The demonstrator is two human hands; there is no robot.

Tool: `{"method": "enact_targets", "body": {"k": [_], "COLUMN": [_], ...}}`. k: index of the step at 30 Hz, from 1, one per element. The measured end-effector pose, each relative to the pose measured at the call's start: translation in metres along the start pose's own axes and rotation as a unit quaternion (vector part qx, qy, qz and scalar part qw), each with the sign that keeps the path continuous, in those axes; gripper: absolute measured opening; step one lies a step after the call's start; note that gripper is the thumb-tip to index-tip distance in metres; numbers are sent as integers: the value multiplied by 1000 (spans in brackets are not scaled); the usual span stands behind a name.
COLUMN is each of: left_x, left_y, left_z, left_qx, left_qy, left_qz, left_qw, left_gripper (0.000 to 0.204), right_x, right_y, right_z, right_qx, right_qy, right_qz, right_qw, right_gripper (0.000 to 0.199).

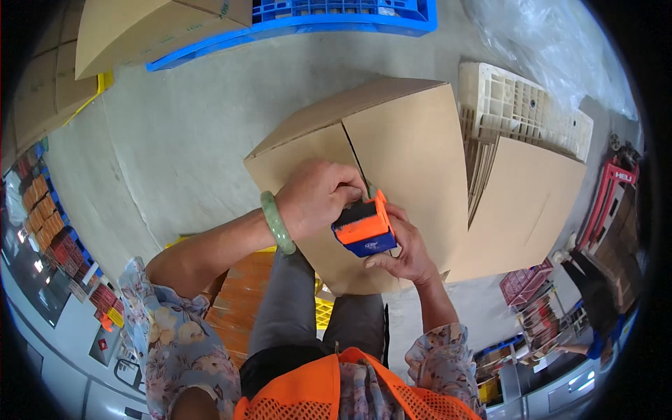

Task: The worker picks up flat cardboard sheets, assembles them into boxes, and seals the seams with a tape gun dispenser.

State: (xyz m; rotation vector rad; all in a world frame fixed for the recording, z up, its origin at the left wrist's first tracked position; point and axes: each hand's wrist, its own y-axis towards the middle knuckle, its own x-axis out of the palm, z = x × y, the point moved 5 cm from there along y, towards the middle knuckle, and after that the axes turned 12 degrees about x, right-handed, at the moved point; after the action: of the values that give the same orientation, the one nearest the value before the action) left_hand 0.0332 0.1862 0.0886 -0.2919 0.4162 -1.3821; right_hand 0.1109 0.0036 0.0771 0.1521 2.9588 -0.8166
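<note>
At the bottom edge, nearest my view: an orange vest (297,392), floral sleeves either side. Just above, mid-frame, I have the orange-and-blue tape dispenser (365,231), held over a brown carton (413,150). Right hand (413,253) is clamped round its right side, thumb low by the blue part. Left hand (318,196), green bangle (278,222) at the wrist, is curled at the dispenser's upper left, thumb and forefinger together; from here I can't tell whether they pinch any tape.

I judge the dispenser light and stiff, probably hard plastic: smooth, perhaps a little slippery, not fragile. I'd grip the body from the side, as the right hand does, fingers clear of the front edge in case it is toothed. The carton should give if pressed.

Farther out: flattened cardboard (528,203) right of the carton, a white pallet (504,98) above that, a blue pallet (336,26) along the top.
</note>
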Motion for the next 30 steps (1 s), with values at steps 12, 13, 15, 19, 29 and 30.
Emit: {"method": "enact_targets", "body": {"k": [12,13,15,19,29,30], "left_x": [16,17,20,16,12,13], "left_y": [9,10,14,12,16,16], "left_z": [-30,-32,-35,-41,-26,-28], "left_qx": [-69,-66,-61,-119,-89,-91], "left_qy": [-177,-183,-190,-266,-202,-203], "left_qz": [-174,-168,-165,-143,-167,-168], "left_qw": [966,966,966,946,961,961], "left_gripper": [24,23,22,25,27,27], "right_x": [4,3,0,1,1,1], "right_y": [-2,-2,-9,-6,-10,-10], "right_z": [15,15,21,21,24,24], "right_qx": [34,39,82,78,103,103], "right_qy": [115,113,146,140,184,188], "right_qz": [-10,-23,-26,-25,-45,-47], "right_qw": [993,993,986,987,976,976], "right_gripper": [59,59,59,61,60,59]}}
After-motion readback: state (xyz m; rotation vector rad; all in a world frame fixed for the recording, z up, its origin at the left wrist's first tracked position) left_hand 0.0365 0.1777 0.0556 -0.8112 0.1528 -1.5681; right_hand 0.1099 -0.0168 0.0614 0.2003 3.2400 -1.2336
